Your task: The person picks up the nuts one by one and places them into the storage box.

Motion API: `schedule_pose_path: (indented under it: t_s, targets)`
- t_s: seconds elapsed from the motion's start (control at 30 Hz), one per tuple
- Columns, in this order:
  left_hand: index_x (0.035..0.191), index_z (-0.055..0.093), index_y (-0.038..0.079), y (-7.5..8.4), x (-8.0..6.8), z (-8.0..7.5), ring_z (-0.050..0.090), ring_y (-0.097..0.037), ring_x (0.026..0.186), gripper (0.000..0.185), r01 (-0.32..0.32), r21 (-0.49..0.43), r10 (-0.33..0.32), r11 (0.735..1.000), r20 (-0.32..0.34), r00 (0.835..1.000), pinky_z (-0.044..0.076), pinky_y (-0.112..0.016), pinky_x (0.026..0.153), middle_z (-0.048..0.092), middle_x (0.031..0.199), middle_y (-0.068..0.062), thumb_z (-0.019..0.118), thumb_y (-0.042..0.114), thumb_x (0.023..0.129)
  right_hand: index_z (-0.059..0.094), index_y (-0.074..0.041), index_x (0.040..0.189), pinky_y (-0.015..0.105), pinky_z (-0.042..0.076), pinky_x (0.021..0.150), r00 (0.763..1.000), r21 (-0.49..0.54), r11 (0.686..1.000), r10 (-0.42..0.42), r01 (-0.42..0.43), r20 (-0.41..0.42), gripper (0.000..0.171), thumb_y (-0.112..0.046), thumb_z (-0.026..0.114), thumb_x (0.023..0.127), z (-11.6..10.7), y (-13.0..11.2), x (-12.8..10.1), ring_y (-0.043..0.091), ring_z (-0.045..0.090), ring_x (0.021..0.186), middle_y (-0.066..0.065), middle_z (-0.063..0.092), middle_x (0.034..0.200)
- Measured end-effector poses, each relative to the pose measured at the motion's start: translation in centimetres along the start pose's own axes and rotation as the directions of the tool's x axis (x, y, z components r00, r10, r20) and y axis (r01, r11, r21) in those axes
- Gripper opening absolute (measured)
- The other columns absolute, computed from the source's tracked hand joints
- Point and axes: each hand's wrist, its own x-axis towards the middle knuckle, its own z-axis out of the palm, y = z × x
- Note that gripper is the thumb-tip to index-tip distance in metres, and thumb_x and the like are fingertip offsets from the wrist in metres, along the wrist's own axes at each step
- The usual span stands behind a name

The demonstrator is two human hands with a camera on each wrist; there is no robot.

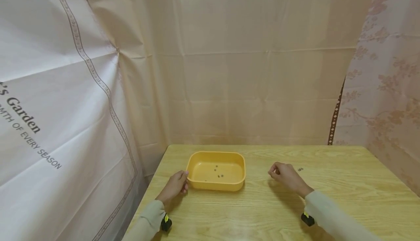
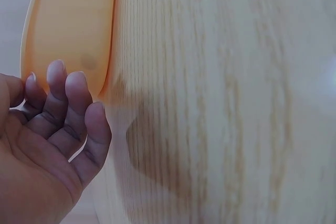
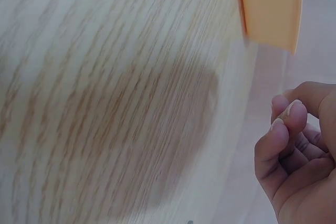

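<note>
Two hands work on a wooden table (image 1: 262, 212), one on each side of a yellow tray (image 1: 197, 160). Seen from the head camera, the tray sits near the table's far left part, at about 11 o'clock from the table's middle. A few small dark bits (image 1: 219, 175) lie on the tray's floor.

At the tray's 9 o'clock side, the left hand (image 1: 175, 186) rests on the table with its fingertips against the tray's left wall. The left wrist view shows its fingers (image 2: 73, 98) loosely bent and side by side, touching the tray's outer wall (image 2: 68, 30), not wrapped round it and holding nothing.

At the tray's 3 o'clock side, a little apart from it, the right hand (image 1: 287, 177) is raised slightly over the table. In the right wrist view its thumb and fingers (image 3: 286, 121) are curled in and pressed together at the tips in a pinch. Whether anything tiny sits between them I cannot tell; nothing shows.

Just past the right hand, at about its 2 o'clock, more small dark bits (image 1: 300, 169) lie on the bare table.

Both sleeves are pale, and a dark wrist camera (image 1: 165, 223) shows at each cuff. Pale curtains (image 1: 229, 69) hang behind the table.
</note>
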Motion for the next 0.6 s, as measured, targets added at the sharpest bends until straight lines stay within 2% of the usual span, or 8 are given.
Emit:
schedule_pose_path:
  t_s: [0.13, 0.37, 0.6]
  targets:
    - [0.102, 0.054, -0.001, -0.1, 0.0, 0.0, 0.052, -0.014, 0.063, 0.038, 0.009, -0.032, -0.008, 0.999, 0.006, 1.000, 0.047, -0.023, 0.056, 0.056, 0.075, -0.005, 0.040, 0.032, 0.114, 0.066, -0.004, 0.100, 0.026, 0.043, 0.049, 1.000, 0.025, 1.000, 0.010, -0.010, 0.008, 0.011, -0.014, 0.064, 0.103, 0.2, -0.4, 0.0, 0.007, 0.044, 0.053, 0.003, 0.062, 0.072]
    - [0.099, 0.055, 0.001, -0.1, -0.1, 0.2, 0.053, -0.014, 0.062, 0.038, 0.003, 0.030, -0.003, 1.000, 0.000, 1.000, 0.047, -0.024, 0.055, 0.056, 0.074, -0.004, 0.040, 0.032, 0.114, 0.066, -0.004, 0.100, 0.025, 0.042, 0.048, 1.000, 0.029, 1.000, 0.003, -0.003, 0.012, 0.010, -0.013, 0.064, 0.103, 0.6, -1.3, 0.0, 0.007, 0.045, 0.053, 0.005, 0.063, 0.072]
    - [0.100, 0.053, 0.000, -0.4, 0.0, -0.1, 0.053, -0.014, 0.063, 0.038, -0.004, -0.030, 0.005, 1.000, 0.020, 1.000, 0.048, -0.024, 0.056, 0.057, 0.077, -0.006, 0.040, 0.032, 0.114, 0.067, -0.007, 0.098, 0.025, 0.045, 0.051, 0.999, 0.018, 1.000, -0.025, 0.025, 0.022, 0.009, -0.014, 0.066, 0.103, 0.9, -2.0, 0.5, 0.007, 0.048, 0.056, 0.002, 0.062, 0.072]
